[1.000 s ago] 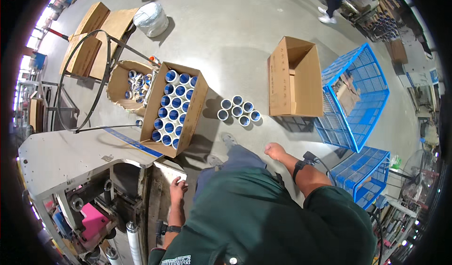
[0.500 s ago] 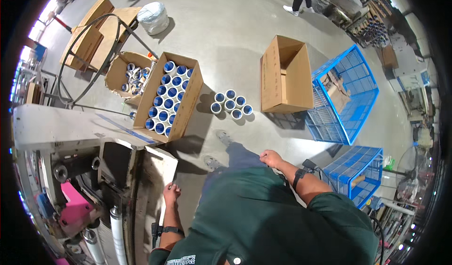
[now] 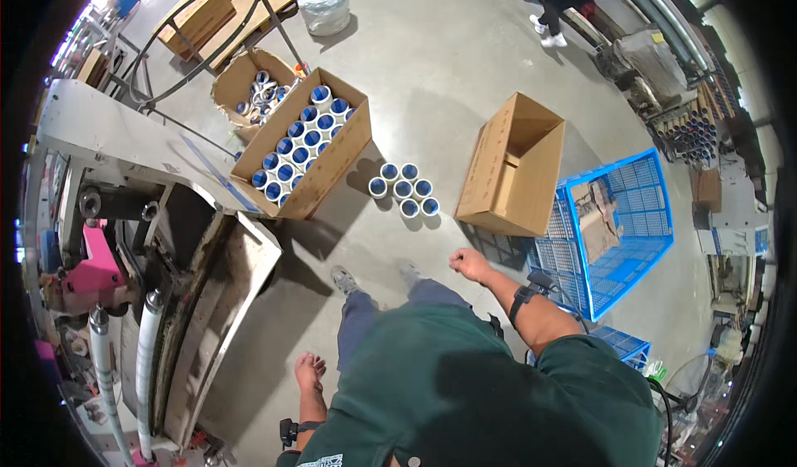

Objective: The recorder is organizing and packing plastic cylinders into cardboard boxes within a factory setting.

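Seven short white tubes (image 3: 403,189) with blue insides stood in a tight cluster on the grey floor (image 3: 448,44), ahead and a little to the left of our right hand (image 3: 471,264), which was clearly the nearer of the two. They stood on end, long axes upright, open mouths toward us, with bare floor between them and that hand. Our right fingers were curled in and touched none of them; we could see nothing in that hand, though how tightly it was closed we could not tell. Our left hand (image 3: 310,372) hung lower and well apart from the cluster, fingers loosely bent and parted, with no object visible in it. To the left, a long carton (image 3: 336,161) held upright rows of similar tubes, beside the pale machine panel (image 3: 116,127) and a torn carton (image 3: 231,81) of jumbled pieces. To the right, an open carton (image 3: 486,164) stood just ahead of our right hand, next to a blue crate (image 3: 627,255). A person (image 3: 573,2) stood far off, ahead and to the right.
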Action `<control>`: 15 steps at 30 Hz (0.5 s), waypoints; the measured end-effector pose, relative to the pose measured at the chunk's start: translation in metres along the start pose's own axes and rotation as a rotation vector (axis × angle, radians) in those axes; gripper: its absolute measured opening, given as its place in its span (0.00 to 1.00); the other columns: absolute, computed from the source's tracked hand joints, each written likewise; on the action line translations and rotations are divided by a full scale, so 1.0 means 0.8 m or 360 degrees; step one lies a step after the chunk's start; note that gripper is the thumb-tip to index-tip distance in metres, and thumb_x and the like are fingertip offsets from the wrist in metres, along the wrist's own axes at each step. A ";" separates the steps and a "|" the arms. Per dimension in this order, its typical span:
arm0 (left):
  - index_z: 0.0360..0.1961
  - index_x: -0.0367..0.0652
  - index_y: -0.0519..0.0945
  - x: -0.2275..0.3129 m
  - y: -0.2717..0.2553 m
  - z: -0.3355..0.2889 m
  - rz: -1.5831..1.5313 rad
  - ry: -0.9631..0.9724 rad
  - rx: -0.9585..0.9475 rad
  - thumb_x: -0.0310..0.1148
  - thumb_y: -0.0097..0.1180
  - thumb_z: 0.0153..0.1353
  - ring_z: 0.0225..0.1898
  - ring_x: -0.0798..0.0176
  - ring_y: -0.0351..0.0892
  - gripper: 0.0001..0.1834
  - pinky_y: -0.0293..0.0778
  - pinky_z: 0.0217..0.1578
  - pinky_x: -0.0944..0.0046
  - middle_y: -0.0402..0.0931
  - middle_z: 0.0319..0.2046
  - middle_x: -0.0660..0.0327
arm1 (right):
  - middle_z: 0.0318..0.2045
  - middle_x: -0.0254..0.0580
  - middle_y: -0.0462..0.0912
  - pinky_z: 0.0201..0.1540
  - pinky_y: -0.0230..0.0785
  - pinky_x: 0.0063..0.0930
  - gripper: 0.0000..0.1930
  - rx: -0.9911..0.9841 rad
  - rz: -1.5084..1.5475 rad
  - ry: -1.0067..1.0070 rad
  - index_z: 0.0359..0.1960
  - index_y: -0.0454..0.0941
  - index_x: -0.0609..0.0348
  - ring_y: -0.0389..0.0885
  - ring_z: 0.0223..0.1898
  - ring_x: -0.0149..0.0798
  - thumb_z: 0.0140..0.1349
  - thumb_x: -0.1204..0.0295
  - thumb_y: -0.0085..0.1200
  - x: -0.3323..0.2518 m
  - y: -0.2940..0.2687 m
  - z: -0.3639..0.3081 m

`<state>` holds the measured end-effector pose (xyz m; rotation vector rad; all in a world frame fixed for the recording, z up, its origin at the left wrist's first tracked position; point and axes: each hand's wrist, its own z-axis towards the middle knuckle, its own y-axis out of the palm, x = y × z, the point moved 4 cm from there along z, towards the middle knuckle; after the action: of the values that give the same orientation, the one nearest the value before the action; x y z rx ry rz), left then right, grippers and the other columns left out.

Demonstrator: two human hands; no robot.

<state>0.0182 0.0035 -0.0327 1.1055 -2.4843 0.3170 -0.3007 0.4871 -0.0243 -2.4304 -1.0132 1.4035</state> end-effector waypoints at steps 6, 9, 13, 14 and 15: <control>0.55 0.41 0.68 -0.021 0.092 -0.069 0.0476 0.0018 0.0072 0.32 0.50 0.63 0.27 0.66 0.77 0.19 0.74 0.29 0.65 0.77 0.33 0.60 | 0.16 0.39 0.76 0.30 0.69 0.28 0.09 -0.0004 -0.0357 0.0090 0.19 0.78 0.60 0.77 0.22 0.33 0.49 0.67 0.56 0.050 -0.055 -0.009; 0.60 0.35 0.65 -0.006 0.104 -0.071 0.0473 0.0151 -0.0064 0.31 0.52 0.59 0.35 0.59 0.80 0.27 0.76 0.34 0.62 0.76 0.38 0.56 | 0.17 0.38 0.77 0.30 0.69 0.29 0.09 -0.0067 -0.0257 0.0234 0.20 0.78 0.61 0.76 0.22 0.33 0.49 0.67 0.56 0.104 -0.044 -0.024; 0.58 0.36 0.66 0.032 0.091 -0.071 0.0427 0.0333 0.0104 0.30 0.52 0.60 0.34 0.60 0.81 0.25 0.76 0.32 0.64 0.77 0.37 0.57 | 0.19 0.37 0.78 0.30 0.69 0.29 0.09 -0.0286 -0.0111 0.0386 0.22 0.78 0.61 0.77 0.23 0.33 0.49 0.68 0.57 0.108 -0.009 -0.053; 0.58 0.36 0.66 0.036 0.088 -0.073 0.0415 0.0330 0.0110 0.30 0.52 0.60 0.34 0.60 0.81 0.25 0.76 0.32 0.64 0.77 0.37 0.57 | 0.20 0.38 0.79 0.30 0.69 0.29 0.09 -0.0340 -0.0132 0.0343 0.23 0.79 0.61 0.77 0.23 0.33 0.50 0.68 0.57 0.104 -0.002 -0.056; 0.58 0.37 0.67 0.044 0.084 -0.074 0.0315 0.0343 0.0151 0.30 0.51 0.60 0.34 0.60 0.81 0.24 0.76 0.32 0.64 0.77 0.37 0.57 | 0.21 0.38 0.80 0.31 0.70 0.29 0.09 -0.0390 -0.0144 0.0299 0.24 0.79 0.61 0.77 0.24 0.33 0.50 0.68 0.57 0.100 0.006 -0.056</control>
<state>-0.0375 0.0461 0.0326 0.8130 -2.4079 0.5850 -0.2354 0.5422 -0.0583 -2.5862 -1.2951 1.0534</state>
